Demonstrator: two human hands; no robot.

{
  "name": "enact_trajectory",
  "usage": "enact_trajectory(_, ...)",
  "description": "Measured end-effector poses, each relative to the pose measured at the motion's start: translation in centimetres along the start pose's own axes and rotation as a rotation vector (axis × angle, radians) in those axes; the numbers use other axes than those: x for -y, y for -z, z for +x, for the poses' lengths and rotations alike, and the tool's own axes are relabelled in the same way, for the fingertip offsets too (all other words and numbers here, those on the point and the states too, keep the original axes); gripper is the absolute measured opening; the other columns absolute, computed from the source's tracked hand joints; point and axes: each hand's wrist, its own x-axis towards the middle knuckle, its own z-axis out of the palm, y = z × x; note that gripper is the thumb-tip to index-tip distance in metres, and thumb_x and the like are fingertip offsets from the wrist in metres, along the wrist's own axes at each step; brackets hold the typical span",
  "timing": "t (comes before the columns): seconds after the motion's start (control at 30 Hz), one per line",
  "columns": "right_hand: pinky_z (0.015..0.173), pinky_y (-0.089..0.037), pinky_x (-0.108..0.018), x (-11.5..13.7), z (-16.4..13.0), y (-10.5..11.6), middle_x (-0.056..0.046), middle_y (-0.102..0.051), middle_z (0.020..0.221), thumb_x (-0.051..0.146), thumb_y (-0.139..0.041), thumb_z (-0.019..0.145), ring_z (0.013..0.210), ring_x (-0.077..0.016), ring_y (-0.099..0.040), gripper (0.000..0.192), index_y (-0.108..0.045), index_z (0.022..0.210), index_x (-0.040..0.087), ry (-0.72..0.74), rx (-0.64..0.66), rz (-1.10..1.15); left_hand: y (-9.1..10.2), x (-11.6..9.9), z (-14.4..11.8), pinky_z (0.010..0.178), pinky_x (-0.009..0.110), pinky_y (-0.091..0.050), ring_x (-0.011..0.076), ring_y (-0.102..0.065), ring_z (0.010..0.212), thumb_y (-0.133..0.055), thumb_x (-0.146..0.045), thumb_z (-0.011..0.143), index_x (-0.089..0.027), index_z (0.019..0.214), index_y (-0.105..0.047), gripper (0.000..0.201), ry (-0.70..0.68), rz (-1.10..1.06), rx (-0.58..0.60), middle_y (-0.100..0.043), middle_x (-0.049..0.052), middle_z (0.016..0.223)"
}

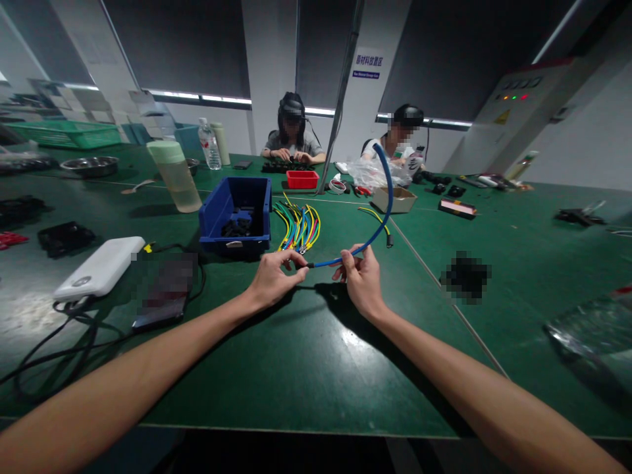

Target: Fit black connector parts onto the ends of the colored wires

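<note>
From the head view I see my left hand (273, 280) pinching the dark tip of the blue wire (386, 197) and my right hand (362, 280) gripping it nearby above the green table (306, 368), its far end arching up, the tip's fitting too small to make out.

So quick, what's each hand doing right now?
Left hand: closed, pinching the dark tip of the blue wire.
Right hand: closed, gripping the same wire.
</note>
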Motion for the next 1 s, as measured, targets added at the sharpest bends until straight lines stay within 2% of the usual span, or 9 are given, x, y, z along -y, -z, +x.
enact_trajectory(0.17, 0.039, -0.041, -0.022, -0.02, 0.07, -0.06, 0.006, -0.058, 0.053, 0.047, -0.054, 0.084, 0.04, -0.0129, -0.056, 0.028, -0.04, 0.088, 0.023, -0.008, -0.003, 0.009, 0.05, -0.13, 0.03, 0.057, 0.022, -0.045, 0.0124, -0.059, 0.063, -0.064, -0.025, 0.075, -0.016, 0.081, -0.067, 0.011, 0.009, -0.003, 0.0, -0.069, 0.003, 0.076)
enact_trajectory(0.33, 0.039, -0.041, -0.021, 0.1, -0.01, -0.1, 0.006, -0.058, 0.056, 0.047, -0.054, 0.085, 0.043, -0.0133, -0.058, 0.028, -0.039, 0.089, 0.024, -0.019, 0.007, 0.021, 0.06, -0.39, 0.06, 0.06, 0.023, -0.047, 0.013, -0.061, 0.065, -0.064, -0.023, 0.074, -0.016, 0.081, -0.066, 0.009, 0.01, -0.03, 0.011, -0.069, 0.003, 0.076)
enact_trajectory(0.7, 0.04, -0.04, -0.022, 0.12, -0.17, -0.16, 0.006, -0.058, 0.054, 0.046, -0.054, 0.085, 0.043, -0.014, -0.058, 0.027, -0.04, 0.088, 0.024, -0.004, 0.034, 0.015, -0.08, -0.82, -0.12, 0.054, 0.021, -0.045, 0.0127, -0.061, 0.064, -0.064, -0.022, 0.074, -0.016, 0.08, -0.066, 0.008, 0.023, -0.031, 0.019, -0.069, 0.002, 0.075)
enact_trajectory(1.0, 0.039, -0.041, -0.022, 0.45, -0.66, -0.54, 0.006, -0.058, 0.054, 0.046, -0.055, 0.084, 0.043, -0.0139, -0.058, 0.027, -0.04, 0.087, 0.024, -0.026, 0.031, 0.041, -0.26, -0.94, -0.35, 0.064, 0.024, -0.048, 0.0143, -0.062, 0.071, -0.064, -0.019, 0.074, -0.016, 0.082, -0.064, 0.008, 0.008, -0.07, 0.034, -0.067, 0.003, 0.078)
